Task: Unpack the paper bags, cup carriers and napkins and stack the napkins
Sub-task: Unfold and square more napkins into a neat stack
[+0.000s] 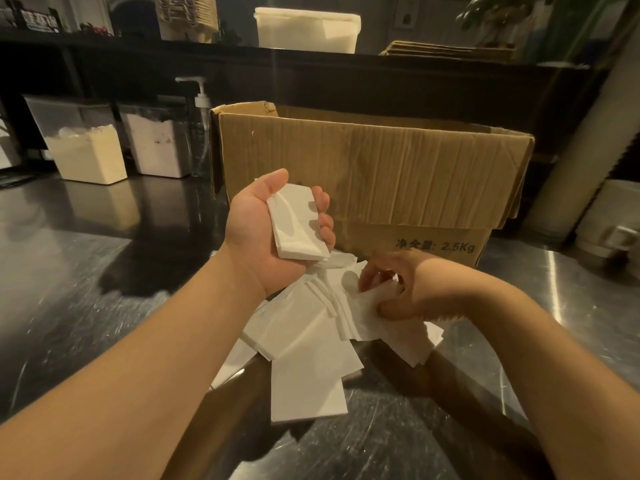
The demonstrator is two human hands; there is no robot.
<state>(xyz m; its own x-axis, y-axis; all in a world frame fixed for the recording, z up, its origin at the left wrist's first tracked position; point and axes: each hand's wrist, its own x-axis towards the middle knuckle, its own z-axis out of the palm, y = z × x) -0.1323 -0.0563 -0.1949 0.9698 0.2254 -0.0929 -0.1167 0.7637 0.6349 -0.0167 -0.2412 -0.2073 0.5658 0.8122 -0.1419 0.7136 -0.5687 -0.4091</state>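
Observation:
My left hand is palm up above the counter and holds a neat stack of white napkins, fingers curled over its right edge. Below it a loose pile of white napkins is spread over the steel counter. My right hand reaches into the pile's right side and pinches a few crumpled napkins between thumb and fingers. An open brown cardboard box stands right behind the pile; its inside is hidden.
Two clear tubs of powder and a pump bottle stand at the back left. A white lidded tub and flat cardboard pieces sit on the raised dark shelf behind. A white bin is at the right.

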